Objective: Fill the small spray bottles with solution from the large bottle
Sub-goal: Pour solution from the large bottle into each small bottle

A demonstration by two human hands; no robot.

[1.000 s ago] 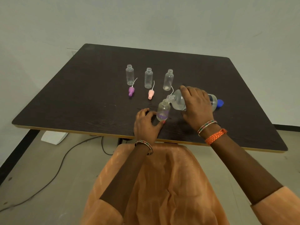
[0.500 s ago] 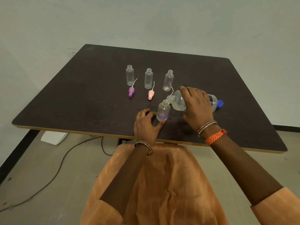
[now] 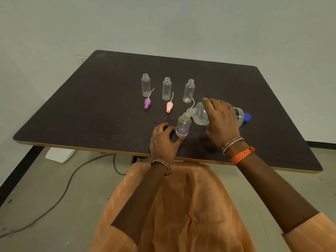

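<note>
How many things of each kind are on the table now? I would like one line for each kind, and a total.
Small clear spray bottles: 4
Large bottle: 1
Spray heads lying loose: 2, purple and pink
Blue cap: 1
Total: 8

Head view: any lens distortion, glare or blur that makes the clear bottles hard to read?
Head view: wide-angle bowing bends the table edges; light is soft and even, with no harsh shadows or glare; the image is slightly soft overall; the clear small bottle and large bottle stay legible against the dark top, though any liquid stream between their mouths is too faint to see.
</note>
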